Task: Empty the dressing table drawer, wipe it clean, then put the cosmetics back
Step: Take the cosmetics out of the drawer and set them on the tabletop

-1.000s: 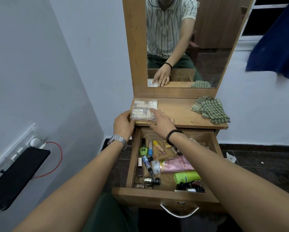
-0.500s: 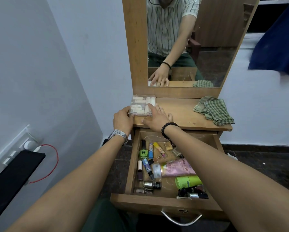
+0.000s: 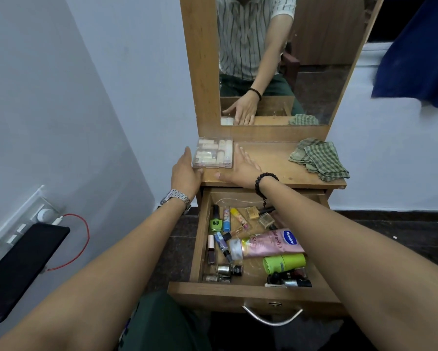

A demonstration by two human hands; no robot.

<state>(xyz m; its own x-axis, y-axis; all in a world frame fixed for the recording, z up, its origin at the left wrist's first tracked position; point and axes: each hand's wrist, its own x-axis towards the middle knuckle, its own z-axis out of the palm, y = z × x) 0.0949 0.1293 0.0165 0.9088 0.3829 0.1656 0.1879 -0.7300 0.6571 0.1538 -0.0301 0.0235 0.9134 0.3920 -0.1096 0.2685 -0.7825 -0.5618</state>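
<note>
A clear plastic box (image 3: 213, 153) of pale tubes sits at the back left of the dressing table top (image 3: 268, 160). My left hand (image 3: 186, 171) lies with straight fingers against the box's left side. My right hand (image 3: 240, 168) rests flat on the top just right of the box. Below them the wooden drawer (image 3: 238, 292) stands pulled out, holding several cosmetics: a pink Vaseline tube (image 3: 271, 245), a green tube (image 3: 285, 264), nail polish bottles (image 3: 215, 221) and small vials.
A folded green checked cloth (image 3: 319, 158) lies at the right of the top. The mirror (image 3: 283, 59) rises behind it. A black phone (image 3: 20, 269) with a red cable sits by the wall socket at left. A blue cloth (image 3: 420, 51) hangs at upper right.
The clear box has slid back toward the mirror. Both hands have let go of it and opened, now lying beside it with straight fingers.
</note>
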